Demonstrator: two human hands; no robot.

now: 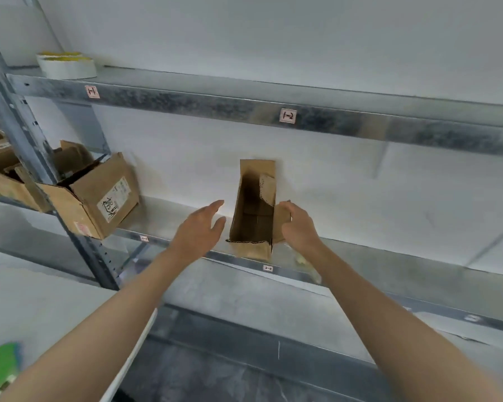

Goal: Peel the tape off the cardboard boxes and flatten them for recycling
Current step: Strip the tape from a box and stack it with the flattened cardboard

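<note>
Seen from my head, the open cardboard box (253, 219) stands on the middle shelf (169, 213). My left hand (199, 227) hovers just beside it, fingers straight and relaxed. My right hand (298, 224) curls against its right flap, gripping it, I think.

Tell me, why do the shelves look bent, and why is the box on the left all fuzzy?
Head view: the wide lens bends the straight metal shelf edges; head view: the left box is smeared, probably because the camera moved; head view: the light is soft, but the open box is dark with shadow inside.
</note>
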